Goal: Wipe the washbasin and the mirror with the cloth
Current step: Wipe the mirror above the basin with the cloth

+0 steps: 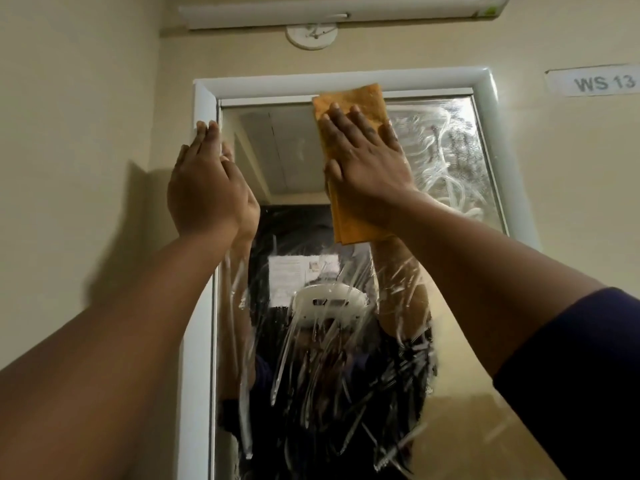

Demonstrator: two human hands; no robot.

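Your right hand (363, 157), fingers flat, presses the orange cloth (349, 109) against the top of the streaky mirror (446, 161) to wipe it, while your open left hand (207, 181) braces on the white frame (204, 102).

One mirror (294, 150), one cloth (349, 98), two hands, one wall label (593, 82), one lamp (343, 10)

We saw the mirror (298, 150) in its white frame (204, 98) on the beige wall (86, 81) — the orange cloth (349, 109) lay flat against the upper glass, pressed there by the right hand (363, 157), wet streaks across the pane.
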